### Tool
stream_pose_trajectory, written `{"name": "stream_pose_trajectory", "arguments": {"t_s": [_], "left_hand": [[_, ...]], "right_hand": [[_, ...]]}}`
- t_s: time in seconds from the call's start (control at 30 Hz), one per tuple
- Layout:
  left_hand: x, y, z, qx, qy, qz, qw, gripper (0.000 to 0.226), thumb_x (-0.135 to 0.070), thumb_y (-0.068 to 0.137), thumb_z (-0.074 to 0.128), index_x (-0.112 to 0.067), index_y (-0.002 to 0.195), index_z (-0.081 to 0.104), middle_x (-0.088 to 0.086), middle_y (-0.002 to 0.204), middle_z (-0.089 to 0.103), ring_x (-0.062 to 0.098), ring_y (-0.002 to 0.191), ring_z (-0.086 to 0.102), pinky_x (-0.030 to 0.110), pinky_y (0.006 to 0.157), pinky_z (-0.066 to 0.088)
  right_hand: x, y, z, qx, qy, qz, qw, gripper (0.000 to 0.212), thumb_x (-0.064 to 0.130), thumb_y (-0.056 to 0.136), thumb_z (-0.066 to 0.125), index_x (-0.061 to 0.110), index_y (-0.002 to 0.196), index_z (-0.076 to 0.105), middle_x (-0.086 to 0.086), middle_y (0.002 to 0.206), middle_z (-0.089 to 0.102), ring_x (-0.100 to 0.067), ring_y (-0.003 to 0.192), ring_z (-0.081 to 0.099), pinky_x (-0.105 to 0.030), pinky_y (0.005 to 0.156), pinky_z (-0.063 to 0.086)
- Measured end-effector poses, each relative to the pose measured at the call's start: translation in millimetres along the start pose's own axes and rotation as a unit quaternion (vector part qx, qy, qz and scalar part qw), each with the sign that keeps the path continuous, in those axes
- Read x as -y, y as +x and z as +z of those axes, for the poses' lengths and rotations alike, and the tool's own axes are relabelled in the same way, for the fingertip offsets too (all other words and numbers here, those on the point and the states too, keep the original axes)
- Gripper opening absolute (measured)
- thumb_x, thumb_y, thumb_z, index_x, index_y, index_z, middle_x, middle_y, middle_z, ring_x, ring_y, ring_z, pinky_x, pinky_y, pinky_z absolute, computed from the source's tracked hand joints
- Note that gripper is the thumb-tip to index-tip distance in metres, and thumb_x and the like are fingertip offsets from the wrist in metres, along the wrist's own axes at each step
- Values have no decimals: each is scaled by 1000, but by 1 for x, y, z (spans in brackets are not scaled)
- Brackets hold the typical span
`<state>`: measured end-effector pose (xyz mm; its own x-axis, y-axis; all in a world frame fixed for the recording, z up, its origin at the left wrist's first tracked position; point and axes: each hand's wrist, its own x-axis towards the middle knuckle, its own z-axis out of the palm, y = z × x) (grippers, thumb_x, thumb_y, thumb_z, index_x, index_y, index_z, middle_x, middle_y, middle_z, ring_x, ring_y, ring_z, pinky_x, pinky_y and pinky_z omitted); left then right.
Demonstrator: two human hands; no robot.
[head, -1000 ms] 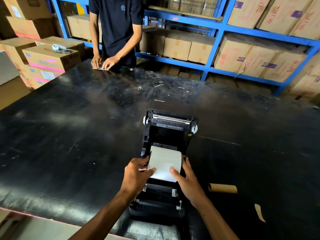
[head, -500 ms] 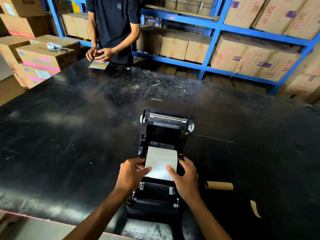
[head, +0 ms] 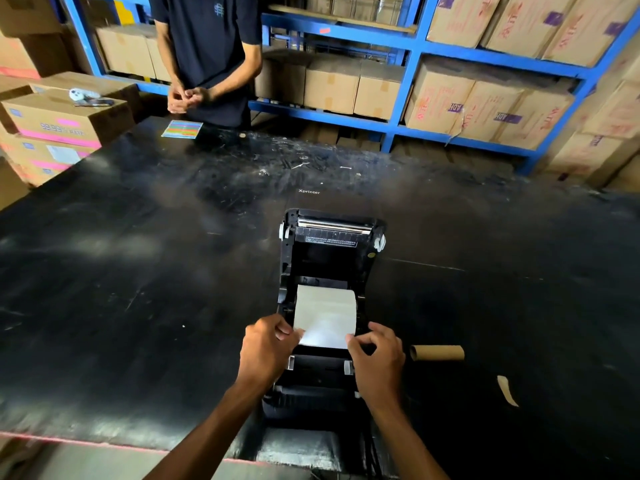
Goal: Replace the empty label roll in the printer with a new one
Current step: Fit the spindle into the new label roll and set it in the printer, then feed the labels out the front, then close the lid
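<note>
At centre-bottom of the frame, left hand (head: 268, 351) and right hand (head: 379, 358) pinch the white label strip (head: 325, 317) over the open printer (head: 327, 306).

We see two bare forearms reaching in from the lower edge, with no sleeve, watch or glove on either. The left hand (head: 266, 351) and the right hand (head: 377, 362) wear no rings, as far as this slightly blurred view lets us judge.
</note>
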<state>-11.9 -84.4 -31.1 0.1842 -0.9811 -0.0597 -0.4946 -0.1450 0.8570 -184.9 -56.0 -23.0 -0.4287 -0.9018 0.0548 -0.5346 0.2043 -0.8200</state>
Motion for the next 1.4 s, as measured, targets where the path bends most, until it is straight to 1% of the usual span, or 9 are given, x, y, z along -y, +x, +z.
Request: {"name": "stream_pose_trajectory", "arguments": {"t_s": [0.47,0.53,0.6,0.7,0.83,1.0,1.13,1.3,1.4], "left_hand": [[2,5,-5,47,7,22,999,19,-29,76,76,-21,68,60,-5,71,66,15,72,65,24,60,50],[1,7,-7,22,53,42,997,25,-33,73,77,-20,86,60,-4,86,65,17,83,64,33,70,54],[-1,12,-8,-11,133,126,983,50,-36,71,77,-19,113,55,1,110,58,20,100,54,35,84,48],[-7,22,-8,19,231,259,938,71,-37,75,72,-23,139,46,8,150,37,27,133,34,42,100,38],[-10,27,-8,42,247,282,926,46,-35,84,66,-24,128,60,8,152,39,29,141,29,48,104,38],[-18,22,-15,3,254,352,901,28,-6,72,77,-18,98,77,12,120,66,34,111,58,45,81,55],[-8,13,-18,-16,235,392,889,31,-5,67,82,-22,92,77,7,99,67,30,91,63,38,63,54],[2,1,-18,14,172,351,920,21,-12,80,74,-21,99,77,7,104,64,25,97,61,32,65,53],[8,-5,-17,54,144,308,939,21,-10,84,69,-18,102,76,5,115,58,18,101,59,32,75,55]], "right_hand": [[13,5,0,-49,45,9,998,25,38,77,74,19,67,61,7,91,57,-21,98,56,-52,97,42],[14,13,0,-65,-3,-42,997,28,39,76,73,20,94,64,1,110,57,-24,108,53,-51,101,39],[12,24,1,22,-102,-132,986,52,37,81,68,25,129,53,-6,143,42,-26,133,35,-46,112,24],[10,35,4,112,-206,-205,950,52,38,90,56,33,140,44,-5,158,24,-22,145,14,-41,114,8],[8,32,4,98,-172,-202,959,44,31,90,58,27,134,53,-7,151,39,-25,142,24,-39,113,14],[6,27,-4,71,-142,-224,962,33,15,86,64,20,118,68,-5,134,54,-23,130,40,-38,109,26],[1,13,-13,32,-20,-127,991,23,4,80,62,16,96,73,0,109,60,-16,103,54,-30,91,42],[10,9,-13,102,129,65,984,10,22,87,66,12,89,66,-5,79,73,-12,64,67,-17,55,48],[12,9,-10,146,175,98,969,10,7,84,66,14,92,64,3,79,71,3,54,63,-7,48,45]]}}
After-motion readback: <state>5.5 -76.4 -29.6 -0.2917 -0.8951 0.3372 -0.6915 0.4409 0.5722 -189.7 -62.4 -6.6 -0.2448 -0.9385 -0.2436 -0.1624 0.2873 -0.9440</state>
